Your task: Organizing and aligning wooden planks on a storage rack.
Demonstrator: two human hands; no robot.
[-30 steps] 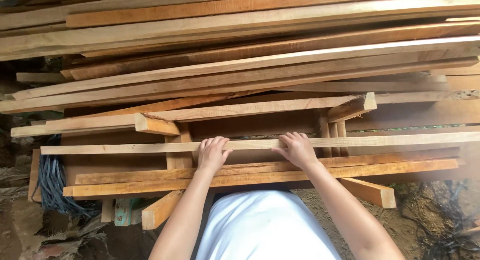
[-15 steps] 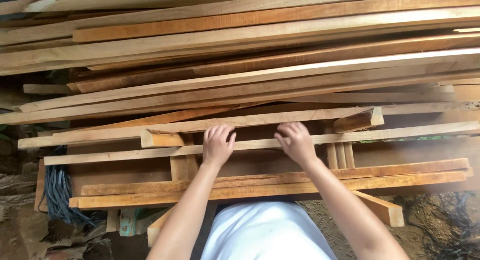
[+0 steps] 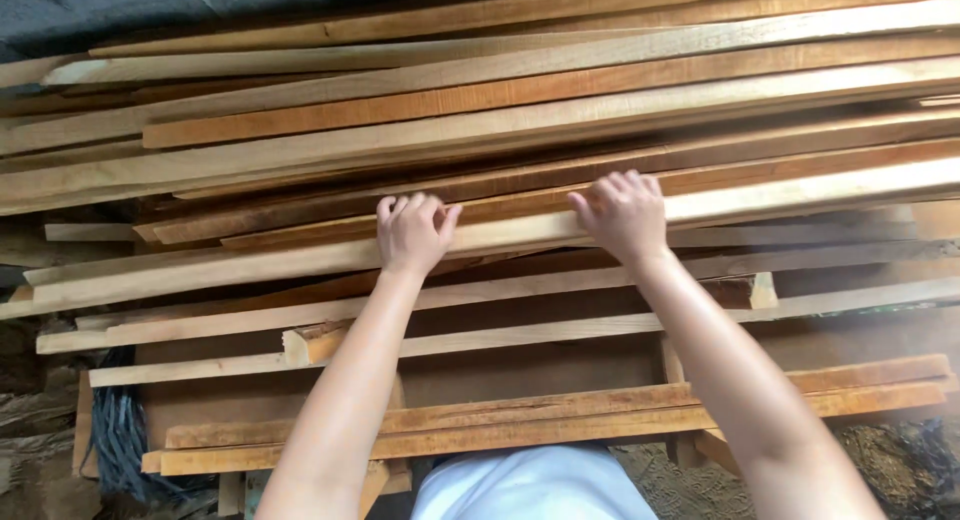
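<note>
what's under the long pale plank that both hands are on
Beneath the pale plank, more planks show in stacked layers, with dark gaps between them. Both the left hand and right hand cover parts of it; whatever lies deeper in the pile is hidden.

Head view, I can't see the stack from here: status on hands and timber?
Left hand and right hand both flat on one long pale plank, fingers over its far edge. Plank lies in the timber stack; more boards above and below.
</note>
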